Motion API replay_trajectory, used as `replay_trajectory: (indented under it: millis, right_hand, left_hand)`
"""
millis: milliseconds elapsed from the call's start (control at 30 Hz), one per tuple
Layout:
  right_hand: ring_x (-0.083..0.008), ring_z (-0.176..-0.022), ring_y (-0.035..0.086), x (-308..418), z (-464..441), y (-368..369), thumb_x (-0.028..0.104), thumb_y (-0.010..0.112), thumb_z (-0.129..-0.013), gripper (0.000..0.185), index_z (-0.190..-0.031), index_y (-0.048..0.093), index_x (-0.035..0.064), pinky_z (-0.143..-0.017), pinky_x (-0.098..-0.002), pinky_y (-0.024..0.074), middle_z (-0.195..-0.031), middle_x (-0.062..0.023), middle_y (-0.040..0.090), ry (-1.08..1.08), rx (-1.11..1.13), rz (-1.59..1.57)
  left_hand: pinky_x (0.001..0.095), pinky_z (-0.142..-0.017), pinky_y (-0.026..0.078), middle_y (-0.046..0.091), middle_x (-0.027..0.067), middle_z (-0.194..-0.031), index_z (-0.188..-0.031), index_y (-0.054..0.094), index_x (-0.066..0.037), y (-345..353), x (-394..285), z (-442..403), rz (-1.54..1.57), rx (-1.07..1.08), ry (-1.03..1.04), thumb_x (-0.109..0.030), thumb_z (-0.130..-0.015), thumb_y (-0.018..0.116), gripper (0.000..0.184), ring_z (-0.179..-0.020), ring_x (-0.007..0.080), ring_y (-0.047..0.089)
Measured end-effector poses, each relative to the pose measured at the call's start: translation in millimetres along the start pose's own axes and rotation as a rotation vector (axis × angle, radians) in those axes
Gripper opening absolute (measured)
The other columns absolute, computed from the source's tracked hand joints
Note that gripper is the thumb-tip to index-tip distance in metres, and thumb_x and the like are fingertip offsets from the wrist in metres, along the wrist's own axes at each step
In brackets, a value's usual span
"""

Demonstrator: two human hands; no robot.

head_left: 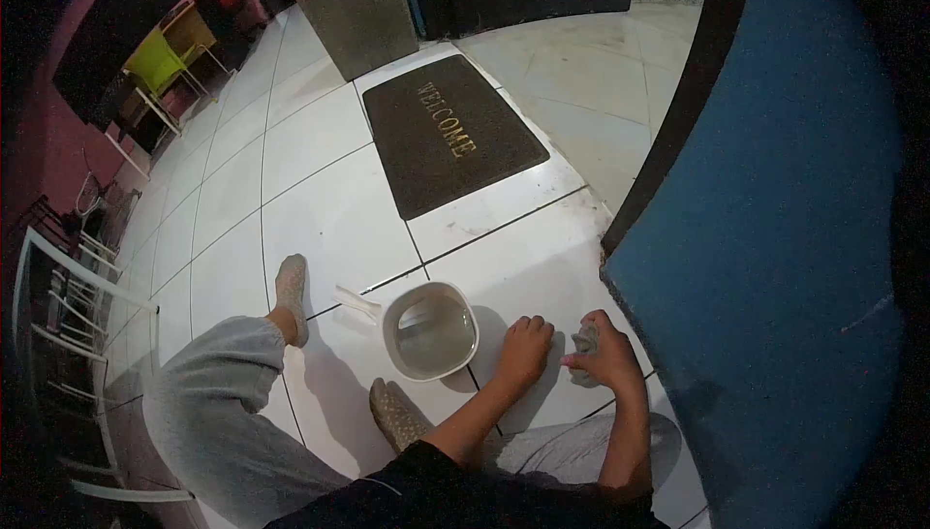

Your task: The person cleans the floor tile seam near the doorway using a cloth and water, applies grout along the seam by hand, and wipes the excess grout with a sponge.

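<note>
My right hand (pixel 610 358) is closed round a crumpled grey cloth (pixel 585 339), just above the white tiles and near the blue door's lower edge. My left hand (pixel 526 350) is to the left of it, back upward. Its fingers are loosely bent and slightly apart, with nothing visible in them; the palm side is hidden. Close to the left hand stands a squarish white dipper (pixel 432 374) holding cloudy water. The dipper's handle (pixel 356 302) points to the upper left.
A blue door (pixel 765 267) takes up the right side. Ahead lies a dark WELCOME mat (pixel 455 137). My socked foot (pixel 291 287) is left of the dipper, the other sock (pixel 392 413) below it. White metal chair frames (pixel 87 267) and a green chair (pixel 155 59) stand at left.
</note>
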State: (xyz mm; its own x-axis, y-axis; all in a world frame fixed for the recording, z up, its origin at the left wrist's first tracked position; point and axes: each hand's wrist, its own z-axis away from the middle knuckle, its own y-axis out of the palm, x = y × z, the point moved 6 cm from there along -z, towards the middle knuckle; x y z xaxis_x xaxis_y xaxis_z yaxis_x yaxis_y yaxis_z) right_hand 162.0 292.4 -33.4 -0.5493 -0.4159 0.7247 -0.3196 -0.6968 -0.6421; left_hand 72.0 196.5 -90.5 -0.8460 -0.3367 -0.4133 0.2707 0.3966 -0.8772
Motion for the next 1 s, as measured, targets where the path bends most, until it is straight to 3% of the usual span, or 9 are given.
replay_trajectory:
  millis: [233,300,333,467,533,767,867,933,1000]
  right_hand:
    - [-0.0251,-0.080,0.059,11,1,-5,0.015,0.066,-0.076,0.030,-0.096,0.048,0.0024,-0.070,-0.0339,0.0456,-0.085,-0.0156,0.060,-0.004,-0.110,-0.146]
    - [-0.0237,-0.081,0.057,9,2,-8,0.017,0.058,-0.083,0.023,-0.097,0.050,0.0014,-0.073,-0.0327,0.0435,-0.087,-0.0154,0.058,-0.035,-0.149,-0.121]
    - [-0.0319,-0.078,0.060,12,6,-11,0.020,0.056,-0.085,0.023,-0.099,0.047,0.0032,-0.066,-0.0385,0.0455,-0.084,-0.0194,0.059,-0.088,-0.238,-0.098]
    - [-0.0258,-0.083,0.057,7,7,-13,0.019,0.053,-0.087,0.022,-0.102,0.047,0.0047,-0.071,-0.0328,0.0448,-0.093,-0.0154,0.056,-0.045,-0.307,-0.189]
    - [-0.0203,-0.085,0.056,18,8,-3,0.010,0.051,-0.087,0.022,-0.108,0.048,0.0057,-0.076,-0.0277,0.0436,-0.099,-0.0103,0.055,0.115,-0.146,-0.839]
    - [-0.0158,-0.092,0.053,118,-3,42,0.002,0.057,-0.080,0.040,-0.119,0.047,0.0075,-0.082,-0.0267,0.0438,-0.104,-0.0095,0.053,-0.234,0.054,-0.716]
    - [-0.0212,-0.097,0.054,154,-12,82,0.000,0.059,-0.075,0.045,-0.117,0.047,0.0071,-0.084,-0.0314,0.0445,-0.107,-0.0135,0.053,-0.261,0.197,-0.660]
    - [-0.0298,-0.100,0.053,179,-17,102,-0.002,0.060,-0.071,0.046,-0.114,0.047,0.0064,-0.085,-0.0375,0.0443,-0.108,-0.0183,0.051,-0.453,0.092,-0.136]
    - [-0.0368,-0.100,0.051,182,-23,129,0.000,0.063,-0.069,0.046,-0.112,0.048,0.0055,-0.086,-0.0433,0.0430,-0.106,-0.0204,0.049,-0.544,0.142,-0.100]
  left_hand:
    - [0.0426,-0.080,0.044,0.051,0.0144,-0.104,-0.100,0.053,-0.003,-17,4,37,0.037,0.209,-0.133,-0.014,-0.074,0.057,0.028,-0.097,0.0306,0.050]
    - [0.0433,-0.081,0.044,0.051,0.0147,-0.104,-0.100,0.052,-0.002,-33,-3,31,0.043,0.280,-0.181,-0.015,-0.075,0.057,0.029,-0.098,0.0310,0.050]
    - [0.0439,-0.081,0.044,0.051,0.0150,-0.104,-0.101,0.052,-0.002,-44,-7,29,0.065,0.363,-0.221,-0.016,-0.075,0.058,0.030,-0.099,0.0313,0.049]
    - [0.0452,-0.073,0.047,0.054,0.0172,-0.096,-0.098,0.053,0.000,-97,-20,15,-0.005,0.448,-0.159,-0.014,-0.076,0.055,0.026,-0.091,0.0336,0.053]
    - [0.0457,-0.070,0.048,0.055,0.0181,-0.091,-0.097,0.053,0.001,-122,-17,19,0.002,0.465,-0.146,-0.013,-0.076,0.054,0.025,-0.088,0.0348,0.055]
    - [0.0416,-0.077,0.046,0.057,0.0169,-0.096,-0.100,0.054,-0.002,-203,32,42,0.100,0.585,-0.166,-0.020,-0.073,0.063,0.034,-0.092,0.0333,0.056]
    - [0.0402,-0.078,0.046,0.058,0.0164,-0.097,-0.100,0.055,-0.003,-229,59,49,0.053,0.458,-0.318,-0.020,-0.071,0.066,0.035,-0.092,0.0329,0.056]
    - [0.0402,-0.078,0.046,0.058,0.0164,-0.095,-0.099,0.055,-0.003,-238,80,59,0.002,0.448,-0.424,-0.019,-0.069,0.066,0.036,-0.091,0.0328,0.056]
    - [0.0402,-0.077,0.046,0.057,0.0162,-0.094,-0.099,0.055,-0.003,-242,95,65,0.001,0.429,-0.475,-0.019,-0.069,0.066,0.036,-0.090,0.0327,0.056]
